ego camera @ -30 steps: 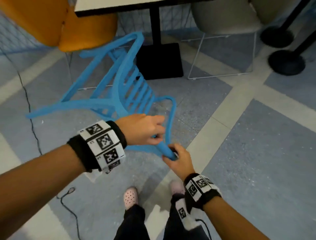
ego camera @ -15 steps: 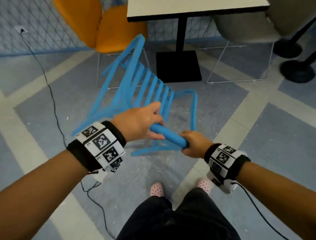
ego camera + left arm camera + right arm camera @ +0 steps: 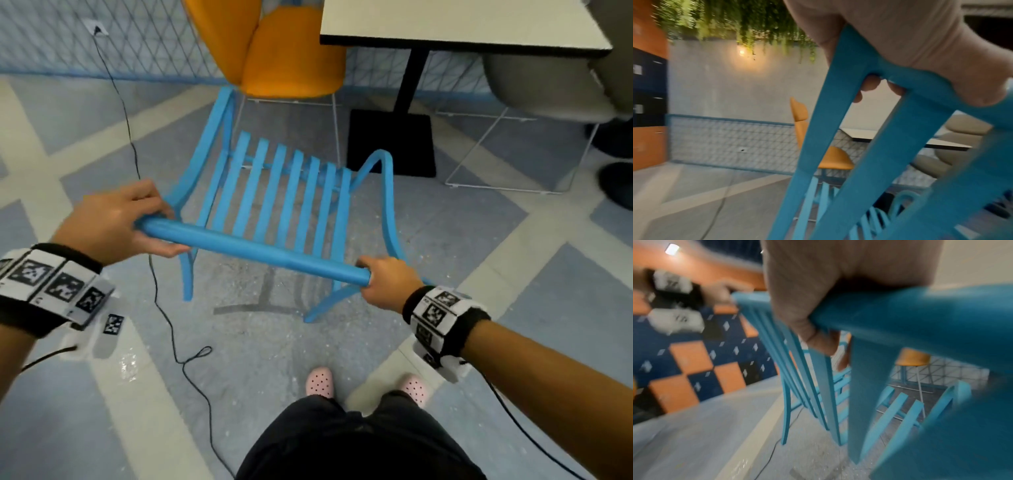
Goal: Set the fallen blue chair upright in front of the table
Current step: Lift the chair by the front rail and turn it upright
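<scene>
Chair: slatted blue wooden chair (image 3: 274,192) near upright, just short of the white tabletop with the black edge (image 3: 462,31), seat side turned toward that tabletop; rear legs close to the floor, contact too hard to tell.
Left grip: left hand (image 3: 113,222) curled round the far-left end of the round top rail, thumb under the rail.
Right grip: right hand (image 3: 387,281) wrapped round the right end of the same rail, fingers closed on it.
Step in hand: by judgement, lowering the chair onto all four legs and squaring it to the tabletop.
How to do it well: both ends of the rail kept level, lowered slowly so the legs land together; hold released only once nothing rocks; a small push toward the tabletop probably enough.
Around the tabletop: orange upholstered chair on a thin wire frame (image 3: 284,54) at its left, touching or nearly touching the blue front leg; grey padded chair on a wire frame (image 3: 548,89) at its right.
In the way: black square pedestal base (image 3: 390,144) under the tabletop, just ahead of the blue armrest; thin black cable (image 3: 164,308) trailing on the floor left of the chair, near a rear leg and at risk of being pinned.
</scene>
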